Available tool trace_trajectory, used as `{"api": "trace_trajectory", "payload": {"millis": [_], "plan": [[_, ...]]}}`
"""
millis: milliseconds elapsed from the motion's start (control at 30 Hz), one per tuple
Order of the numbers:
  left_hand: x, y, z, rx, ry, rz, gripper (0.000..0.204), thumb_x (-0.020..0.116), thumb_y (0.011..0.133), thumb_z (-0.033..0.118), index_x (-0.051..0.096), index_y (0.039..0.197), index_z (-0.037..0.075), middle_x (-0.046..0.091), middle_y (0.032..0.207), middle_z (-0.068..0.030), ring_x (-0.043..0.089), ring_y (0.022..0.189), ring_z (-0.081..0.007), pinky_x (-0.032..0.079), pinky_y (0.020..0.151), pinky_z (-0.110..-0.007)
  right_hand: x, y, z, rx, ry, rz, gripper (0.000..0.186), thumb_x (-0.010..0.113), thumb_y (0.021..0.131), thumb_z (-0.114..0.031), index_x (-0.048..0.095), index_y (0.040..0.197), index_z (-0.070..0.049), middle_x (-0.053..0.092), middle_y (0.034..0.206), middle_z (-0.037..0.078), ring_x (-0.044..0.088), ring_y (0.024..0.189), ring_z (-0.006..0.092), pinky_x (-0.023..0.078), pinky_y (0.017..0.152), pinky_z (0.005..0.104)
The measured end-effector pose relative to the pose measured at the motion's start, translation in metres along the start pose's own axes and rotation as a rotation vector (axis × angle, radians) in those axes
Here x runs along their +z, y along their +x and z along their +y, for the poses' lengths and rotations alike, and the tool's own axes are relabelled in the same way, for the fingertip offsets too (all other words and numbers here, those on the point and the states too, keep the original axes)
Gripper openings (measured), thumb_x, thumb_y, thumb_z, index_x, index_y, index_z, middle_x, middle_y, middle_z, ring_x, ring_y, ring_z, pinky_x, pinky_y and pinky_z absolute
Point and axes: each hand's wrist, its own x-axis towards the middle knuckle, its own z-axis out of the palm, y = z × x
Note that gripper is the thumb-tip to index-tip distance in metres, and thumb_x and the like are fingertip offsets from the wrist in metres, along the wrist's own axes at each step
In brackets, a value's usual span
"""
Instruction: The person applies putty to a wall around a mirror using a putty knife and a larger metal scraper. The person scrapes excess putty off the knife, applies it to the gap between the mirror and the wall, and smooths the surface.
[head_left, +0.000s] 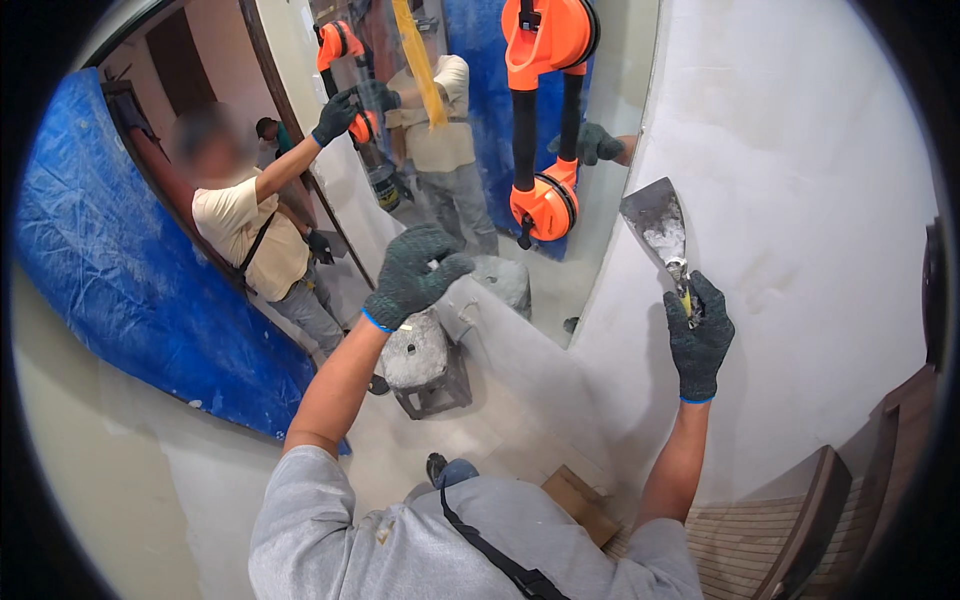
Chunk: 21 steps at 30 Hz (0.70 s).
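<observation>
In my right hand [700,340], gloved in dark green knit, I grip a putty knife [662,225] by its handle. Its wide metal blade, smeared with white filler, points up and is close to the white wall [800,200]. My left hand [415,275], in a matching glove, is raised with fingers curled in; a small white bit shows between them, too small to name. Beyond it stands a reflective glass panel [610,200] with an orange double suction lifter [540,205] attached. A second orange suction lifter [340,45] is farther left.
A co-worker [255,215] at the left reaches a gloved hand to the far lifter. A blue sheet [130,230] covers a panel beside them. Below my left hand stands a dusty stool [418,355]. Dark wooden furniture [815,520] is at lower right, a cardboard piece [580,505] near my feet.
</observation>
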Motion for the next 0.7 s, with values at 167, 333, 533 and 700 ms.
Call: {"api": "trace_trajectory", "payload": {"millis": [167,333,533,700], "plan": [[0.032,0.027,0.024,0.026,-0.177,0.0,0.016,0.08,0.086,0.016,0.071,0.085,0.003,0.064,0.076,-0.0114,0.058,0.07,-0.0271,0.048,0.068,-0.039,0.0,0.001,-0.001,-0.036,0.007,0.013,0.045,0.089,0.083,-0.012,0.068,0.121,0.0,0.076,0.108,0.014,0.076,0.093,0.0238,0.06,0.083,0.0345],[0.044,0.054,0.043,-0.03,-0.129,-0.019,0.017,0.08,0.086,0.02,0.072,0.086,0.005,0.067,0.08,-0.0094,0.064,0.075,-0.0263,0.052,0.074,-0.04,0.0,0.0,0.0,-0.013,0.008,0.009,0.046,0.089,0.083,-0.013,0.069,0.121,0.0,0.076,0.108,0.015,0.077,0.093,0.0243,0.06,0.084,0.0346],[0.043,0.097,0.057,0.092,-0.157,0.1,0.013,0.076,0.087,0.016,0.074,0.09,0.003,0.073,0.088,-0.0114,0.071,0.086,-0.028,0.055,0.093,-0.044,0.002,-0.002,0.003,-0.017,0.009,0.028,0.045,0.089,0.082,-0.013,0.069,0.121,0.001,0.076,0.108,0.015,0.077,0.091,0.0247,0.06,0.082,0.0344],[0.039,0.115,0.073,0.095,-0.162,0.202,0.013,0.076,0.087,0.015,0.074,0.09,0.002,0.073,0.088,-0.0137,0.072,0.09,-0.0308,0.055,0.093,-0.045,0.001,0.0,0.001,0.004,0.017,0.029,0.045,0.09,0.082,-0.014,0.07,0.12,0.001,0.076,0.107,0.015,0.077,0.091,0.025,0.06,0.082,0.0349]]}}
